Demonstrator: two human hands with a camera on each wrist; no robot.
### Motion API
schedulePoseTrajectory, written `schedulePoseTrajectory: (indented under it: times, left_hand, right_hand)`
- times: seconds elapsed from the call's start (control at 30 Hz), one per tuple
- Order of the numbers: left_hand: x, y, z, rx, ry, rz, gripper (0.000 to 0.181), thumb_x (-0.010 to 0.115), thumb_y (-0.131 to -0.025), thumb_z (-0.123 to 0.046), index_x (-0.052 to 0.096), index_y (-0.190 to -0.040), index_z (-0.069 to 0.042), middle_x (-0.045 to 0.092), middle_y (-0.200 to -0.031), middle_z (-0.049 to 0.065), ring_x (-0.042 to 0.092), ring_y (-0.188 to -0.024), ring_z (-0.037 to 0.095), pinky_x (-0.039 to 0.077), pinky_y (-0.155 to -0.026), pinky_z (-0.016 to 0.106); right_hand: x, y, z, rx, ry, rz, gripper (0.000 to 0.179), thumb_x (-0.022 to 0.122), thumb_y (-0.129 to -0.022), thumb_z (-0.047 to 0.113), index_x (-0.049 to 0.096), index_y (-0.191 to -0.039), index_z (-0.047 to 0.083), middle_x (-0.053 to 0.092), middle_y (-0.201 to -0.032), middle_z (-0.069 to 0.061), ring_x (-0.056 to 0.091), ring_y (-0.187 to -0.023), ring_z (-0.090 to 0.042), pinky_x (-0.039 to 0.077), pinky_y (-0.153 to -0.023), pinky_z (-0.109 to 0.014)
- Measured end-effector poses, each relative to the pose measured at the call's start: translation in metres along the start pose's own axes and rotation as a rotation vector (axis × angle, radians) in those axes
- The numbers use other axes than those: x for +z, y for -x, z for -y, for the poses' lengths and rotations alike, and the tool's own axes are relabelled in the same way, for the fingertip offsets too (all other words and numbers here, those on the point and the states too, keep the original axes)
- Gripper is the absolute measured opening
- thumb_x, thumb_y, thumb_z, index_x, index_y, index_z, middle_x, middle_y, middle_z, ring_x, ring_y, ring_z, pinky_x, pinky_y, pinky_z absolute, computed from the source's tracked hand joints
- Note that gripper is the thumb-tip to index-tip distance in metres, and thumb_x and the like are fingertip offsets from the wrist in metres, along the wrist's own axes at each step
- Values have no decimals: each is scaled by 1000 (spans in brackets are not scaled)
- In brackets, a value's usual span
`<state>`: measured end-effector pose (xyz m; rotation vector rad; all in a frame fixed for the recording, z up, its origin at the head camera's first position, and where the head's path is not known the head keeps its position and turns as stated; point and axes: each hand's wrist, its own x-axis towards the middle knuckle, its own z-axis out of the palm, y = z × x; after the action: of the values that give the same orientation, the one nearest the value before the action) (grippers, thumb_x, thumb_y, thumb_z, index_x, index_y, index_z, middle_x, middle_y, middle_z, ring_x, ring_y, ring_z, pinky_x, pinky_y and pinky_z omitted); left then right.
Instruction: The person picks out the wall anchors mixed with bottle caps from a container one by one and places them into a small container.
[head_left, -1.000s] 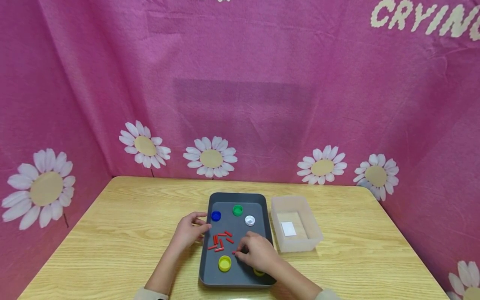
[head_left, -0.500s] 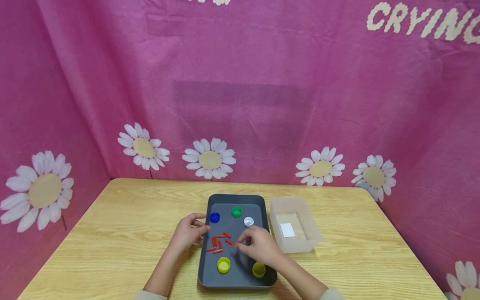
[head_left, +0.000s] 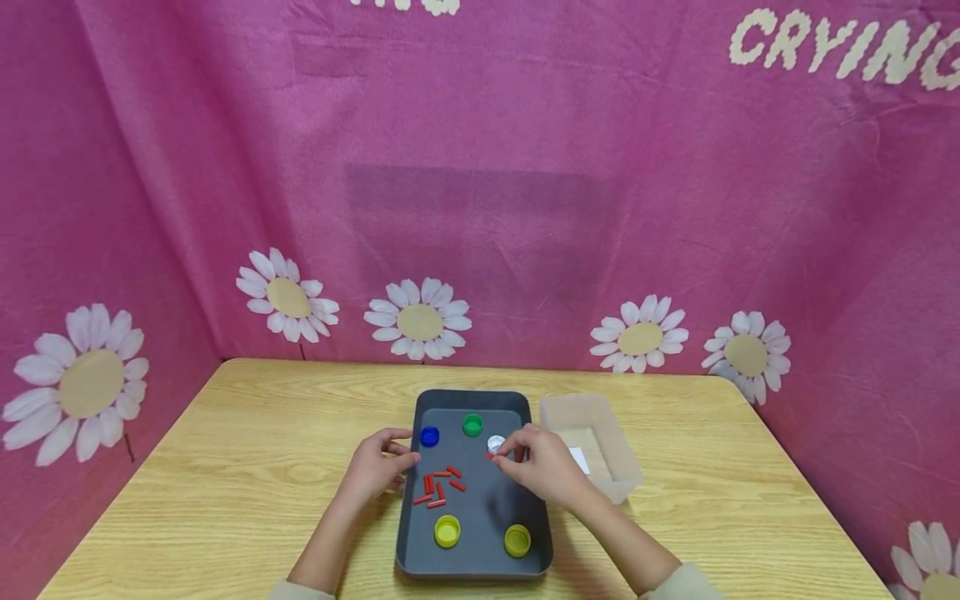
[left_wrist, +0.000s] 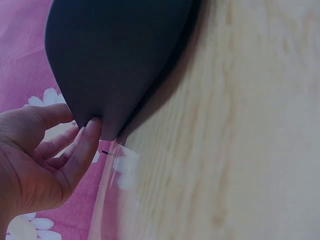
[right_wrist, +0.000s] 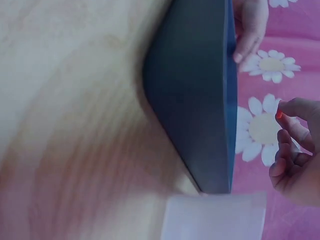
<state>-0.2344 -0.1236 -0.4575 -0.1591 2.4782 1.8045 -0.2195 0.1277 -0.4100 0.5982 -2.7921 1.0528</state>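
Note:
My right hand (head_left: 547, 468) pinches a small red stick (right_wrist: 279, 114) between thumb and fingertips, close beside the white bottle cap (head_left: 494, 442) and above the grey tray (head_left: 480, 562). With thumb over the rim and fingers against the outer wall, my left hand (head_left: 377, 463) holds the tray's left side. Several short red sticks (head_left: 440, 490) lie loosely together at the left middle of the tray. Around them stand a blue cap (head_left: 429, 437), a green cap (head_left: 472, 426), a yellow cap (head_left: 447, 532) at the near left and another yellow cap (head_left: 517, 541) at the near right.
A translucent plastic box (head_left: 621, 446) stands right of the tray, with a white paper piece (head_left: 580, 460) in it partly hidden by my right hand. The wooden table (head_left: 300, 433) ends at a pink flowered cloth (head_left: 480, 233) behind and at the sides.
My right hand has picked up a red stick from the tray and moved up and away with it to the white cap, uncovering the near right yellow cap. The left hand stays at the rim.

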Motion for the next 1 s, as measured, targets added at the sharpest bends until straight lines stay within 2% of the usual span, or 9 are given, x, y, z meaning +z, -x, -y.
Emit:
schedulePoseTrajectory:
  times: [0.23,0.53,0.77,1.0]
  left_hand:
    - [0,0,0,-6,2,-1,41,67,-82,-5,56,-122,0,60,-92,14,60,-62,15,56,-52,32]
    - [1,0,0,-13,-5,-3,42,67,-83,-6,56,-122,0,61,-94,15,60,-62,15,56,-52,32]
    - [1,0,0,-18,-1,0,41,67,-83,-6,56,-122,-1,60,-95,16,59,-63,15,57,-53,32]
    - [1,1,-1,-14,2,-6,42,68,-82,-6,57,-122,-1,60,-94,15,59,-63,15,56,-52,32]
  right_hand:
    - [-21,-6,-8,75,5,-57,6,74,-78,17,71,-77,12,51,-67,4,44,-62,-9,38,-50,-19]
    - [-41,-16,-30,62,16,-120,4,72,-79,15,72,-79,11,55,-68,2,46,-63,-8,38,-51,-19]
    - [-50,-18,-46,130,13,-156,6,70,-80,15,71,-79,9,55,-69,-2,47,-64,-11,39,-55,-21]
    - [-49,-19,-60,183,16,-172,10,69,-81,16,70,-79,7,55,-70,-3,46,-65,-12,38,-56,-22]
